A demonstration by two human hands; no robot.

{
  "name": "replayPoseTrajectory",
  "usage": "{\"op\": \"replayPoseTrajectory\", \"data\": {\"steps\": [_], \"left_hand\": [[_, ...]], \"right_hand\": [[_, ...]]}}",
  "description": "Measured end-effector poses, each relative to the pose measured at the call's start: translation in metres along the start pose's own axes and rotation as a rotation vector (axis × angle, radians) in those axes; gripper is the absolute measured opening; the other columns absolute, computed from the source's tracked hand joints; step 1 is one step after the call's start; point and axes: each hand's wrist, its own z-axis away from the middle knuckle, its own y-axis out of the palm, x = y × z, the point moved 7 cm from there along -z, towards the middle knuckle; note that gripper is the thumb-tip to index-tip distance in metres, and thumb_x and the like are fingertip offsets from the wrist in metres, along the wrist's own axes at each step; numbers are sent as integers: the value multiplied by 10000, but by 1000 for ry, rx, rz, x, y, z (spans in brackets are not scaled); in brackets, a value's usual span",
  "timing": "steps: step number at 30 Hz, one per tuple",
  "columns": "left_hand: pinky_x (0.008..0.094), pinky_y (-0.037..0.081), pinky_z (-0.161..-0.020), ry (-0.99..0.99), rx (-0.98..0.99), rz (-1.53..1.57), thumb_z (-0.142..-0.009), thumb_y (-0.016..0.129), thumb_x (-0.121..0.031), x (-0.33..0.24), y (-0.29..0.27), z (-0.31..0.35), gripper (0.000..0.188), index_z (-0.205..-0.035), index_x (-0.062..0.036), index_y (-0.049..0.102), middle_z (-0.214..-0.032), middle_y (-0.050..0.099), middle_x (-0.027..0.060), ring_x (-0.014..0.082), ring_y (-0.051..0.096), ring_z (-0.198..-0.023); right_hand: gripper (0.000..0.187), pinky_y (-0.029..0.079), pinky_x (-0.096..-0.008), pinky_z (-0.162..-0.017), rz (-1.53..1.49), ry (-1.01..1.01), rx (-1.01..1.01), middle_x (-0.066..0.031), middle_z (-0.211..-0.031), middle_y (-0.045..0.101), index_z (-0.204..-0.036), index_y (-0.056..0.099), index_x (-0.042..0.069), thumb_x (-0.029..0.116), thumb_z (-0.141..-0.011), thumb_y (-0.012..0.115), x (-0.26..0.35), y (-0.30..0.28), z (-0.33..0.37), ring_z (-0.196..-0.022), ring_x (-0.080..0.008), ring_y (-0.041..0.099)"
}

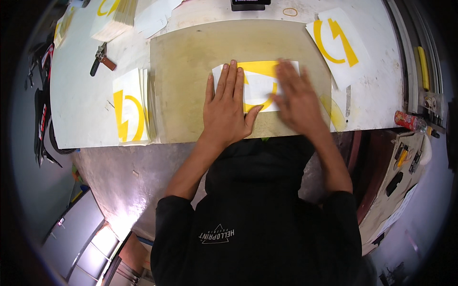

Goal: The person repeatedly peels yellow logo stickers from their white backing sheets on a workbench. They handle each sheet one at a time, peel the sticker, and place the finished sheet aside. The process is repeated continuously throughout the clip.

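A white sheet with yellow printed shapes [260,86] lies on a tan mat [186,47], close to the table's near edge. My left hand [226,102] rests flat on the sheet's left part, fingers stretched forward and thumb out to the side. Over the sheet's right end is my right hand [300,97], its fingers extended and smeared by motion; whether it presses on the sheet I cannot tell. Both hands cover parts of the print, and neither grips anything.
Left of the mat stands a stack of similar printed sheets [129,107]; more printed sheets [336,45] lie at the right. Farther back are a thick stack [114,24], a small hand tool [101,59], a rubber band [290,12] and a dark device [250,5]. A red-labelled bottle [409,121] sits at far right.
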Motion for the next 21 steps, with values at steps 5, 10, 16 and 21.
{"op": "replayPoseTrajectory", "data": {"steps": [5,10,16,21], "left_hand": [[603,148,-1258,32,3,-42,-1003,561,-538,0,-4,-2,873,-1569,89,342,-1670,305,262,399,266,-1571],[629,118,-1254,1,-15,-65,-1020,541,-527,-1,2,5,865,-1575,99,323,-1683,275,269,404,231,-1586],[615,104,-1263,6,0,-72,-1024,531,-518,-1,1,5,864,-1573,112,313,-1688,256,278,411,216,-1590],[608,85,-1268,13,0,-74,-1021,521,-526,-4,1,3,885,-1577,124,291,-1687,239,294,406,194,-1597]], "right_hand": [[551,308,-569,-1212,27,49,-65,-252,-1524,519,-1450,541,-43,278,-1015,652,-17,-27,14,-1446,-394,469],[447,449,-503,-985,298,507,-175,-192,-1152,639,-1279,612,-27,166,-916,788,-73,-74,123,-1083,-353,601],[248,523,-316,-766,-600,748,-622,-107,-940,676,-1185,628,-21,98,-987,720,-75,-45,143,-846,-162,640],[379,576,-377,-678,-293,128,-517,-149,-919,669,-1244,674,-19,-41,-865,658,25,-23,20,-776,-305,687]]}}
